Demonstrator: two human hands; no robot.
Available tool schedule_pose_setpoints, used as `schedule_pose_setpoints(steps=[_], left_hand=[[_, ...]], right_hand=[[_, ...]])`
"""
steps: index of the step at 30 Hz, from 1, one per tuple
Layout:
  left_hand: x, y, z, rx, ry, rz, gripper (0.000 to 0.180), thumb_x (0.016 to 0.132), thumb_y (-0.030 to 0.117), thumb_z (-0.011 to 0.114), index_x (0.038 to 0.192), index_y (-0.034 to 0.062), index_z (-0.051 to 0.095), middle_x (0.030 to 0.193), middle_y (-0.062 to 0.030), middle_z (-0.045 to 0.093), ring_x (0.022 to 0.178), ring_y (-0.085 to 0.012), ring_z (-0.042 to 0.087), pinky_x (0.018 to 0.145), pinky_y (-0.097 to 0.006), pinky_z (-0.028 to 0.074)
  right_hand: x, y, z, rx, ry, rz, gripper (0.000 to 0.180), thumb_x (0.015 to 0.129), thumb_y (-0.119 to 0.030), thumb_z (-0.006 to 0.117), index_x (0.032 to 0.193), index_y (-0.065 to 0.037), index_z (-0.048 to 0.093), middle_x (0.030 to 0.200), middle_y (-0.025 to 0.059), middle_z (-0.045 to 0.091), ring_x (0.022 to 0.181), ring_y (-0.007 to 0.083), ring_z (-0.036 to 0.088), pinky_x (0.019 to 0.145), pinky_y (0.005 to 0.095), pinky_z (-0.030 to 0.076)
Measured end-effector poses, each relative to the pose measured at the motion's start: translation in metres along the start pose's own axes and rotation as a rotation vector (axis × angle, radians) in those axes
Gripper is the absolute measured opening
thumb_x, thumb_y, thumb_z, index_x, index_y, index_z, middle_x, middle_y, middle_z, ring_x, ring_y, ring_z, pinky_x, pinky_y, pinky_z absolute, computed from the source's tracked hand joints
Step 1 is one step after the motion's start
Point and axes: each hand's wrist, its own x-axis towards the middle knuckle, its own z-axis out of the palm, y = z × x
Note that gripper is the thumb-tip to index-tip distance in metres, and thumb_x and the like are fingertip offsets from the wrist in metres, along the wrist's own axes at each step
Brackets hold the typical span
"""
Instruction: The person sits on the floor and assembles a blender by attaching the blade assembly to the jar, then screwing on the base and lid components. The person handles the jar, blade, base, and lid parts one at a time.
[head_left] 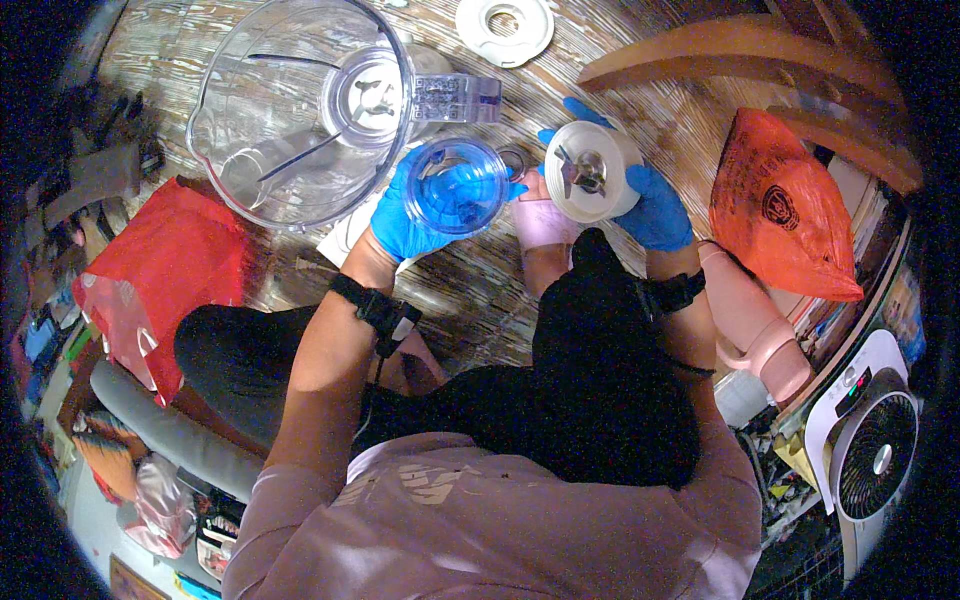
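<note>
My left hand (pixel 395 220), in a blue glove, is wrapped round a small clear cup (pixel 458 185) whose round mouth faces up; the glove shows blue through it. In my right hand (pixel 662 212), also blue-gloved, is a white blender blade base (pixel 588 172) with metal blades in its middle. The cup and the base are held apart, side by side. A large clear blender jar (pixel 295 120) lies beyond my left hand, its mouth toward me and blades visible at its bottom. Past both hands rests a white ring-shaped lid (pixel 505 28).
Red plastic bags lie at the left (pixel 175 285) and right (pixel 785 205). Curved brown wooden parts (pixel 700 55) stand at the far right, above a pink bottle-shaped thing (pixel 760 325). A white-and-black fan (pixel 872 450) is at the near right. My foot (pixel 545 225) is between my hands.
</note>
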Motion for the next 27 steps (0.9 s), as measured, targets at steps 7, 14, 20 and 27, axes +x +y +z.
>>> schedule_pose_setpoints(steps=[7, 14, 20, 27], left_hand=[[-0.002, -0.015, 0.0, -0.464, 0.015, -0.181, 0.052, 0.09, 0.028, 0.057, 0.141, 0.0263, 0.047, 0.144, 0.0046, 0.05, 0.133, -0.0146, 0.044, 0.115, -0.042, 0.024], [-0.004, -0.008, 0.001, -0.78, 0.021, -0.106, 0.059, 0.091, 0.047, 0.055, 0.144, 0.0244, 0.043, 0.143, 0.0002, 0.05, 0.131, -0.018, 0.046, 0.116, -0.044, 0.024], [0.003, -0.005, 0.006, -1.222, 0.163, -0.356, 0.075, 0.092, 0.06, 0.045, 0.143, 0.0053, 0.041, 0.142, -0.0175, 0.047, 0.128, -0.0311, 0.049, 0.111, -0.046, 0.035], [0.005, -0.007, 0.006, -1.275, 0.149, -0.365, 0.075, 0.094, 0.059, 0.043, 0.144, 0.0037, 0.04, 0.143, -0.0193, 0.046, 0.129, -0.0327, 0.048, 0.111, -0.045, 0.035]], right_hand=[[-0.005, 0.002, -0.007, -0.047, 0.002, -0.02, 0.081, 0.085, -0.037, 0.065, 0.148, -0.002, 0.029, 0.143, 0.013, 0.045, 0.128, 0.0253, 0.048, 0.106, 0.0371, 0.042], [0.007, 0.027, -0.049, -0.019, 0.258, -0.009, 0.062, 0.082, -0.018, 0.073, 0.135, -0.004, 0.043, 0.133, 0.0108, 0.053, 0.12, 0.0211, 0.053, 0.101, 0.0385, 0.046], [0.001, 0.011, -0.025, -0.523, 0.244, -0.199, 0.054, 0.081, -0.01, 0.075, 0.128, -0.005, 0.05, 0.13, 0.0097, 0.055, 0.119, 0.0203, 0.054, 0.1, 0.0399, 0.048], [0.015, 0.008, -0.015, -0.215, 0.268, -0.049, 0.067, 0.077, -0.02, 0.078, 0.134, -0.004, 0.046, 0.13, 0.0119, 0.055, 0.12, 0.0237, 0.054, 0.099, 0.0387, 0.048]])
